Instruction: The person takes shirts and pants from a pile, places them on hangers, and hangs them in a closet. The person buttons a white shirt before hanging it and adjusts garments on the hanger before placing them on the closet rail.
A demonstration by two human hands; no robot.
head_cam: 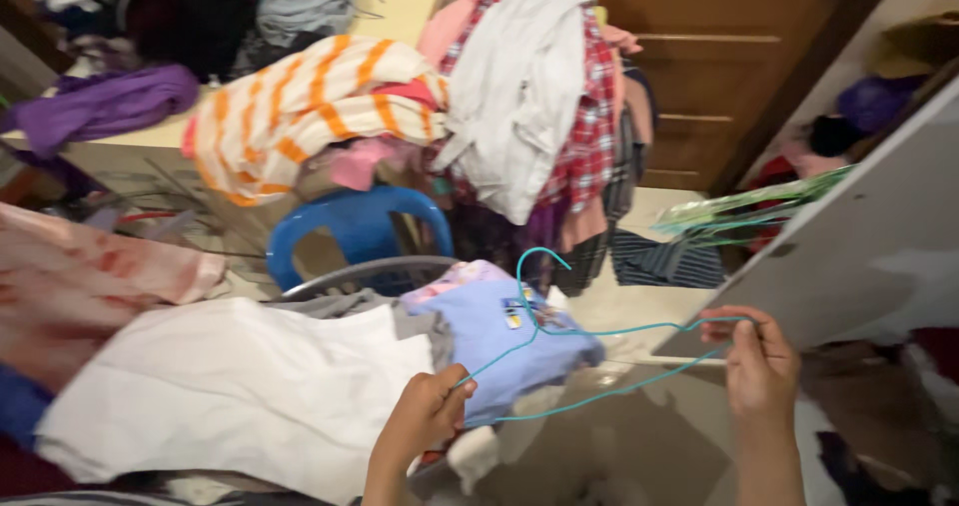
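The left hand (425, 416) and right hand (761, 366) sit lowest in view, each pinched shut on one end of a thin teal wire hanger (579, 351), which hangs in the air between them with its hook pointing up. The hands are well apart, spanning the hanger's shoulders. Below it lies a light blue garment (499, 336) on a heap in a grey laundry basket (370, 271), beside a white cloth (230, 386). To do this well, I would judge, the hanger should stay level and the thin wire be gripped near its ends, so it does not twist. Behind stand a blue plastic chair (355, 221) and a desk (400, 11) piled with clothes, among them an orange-striped garment (310, 101).
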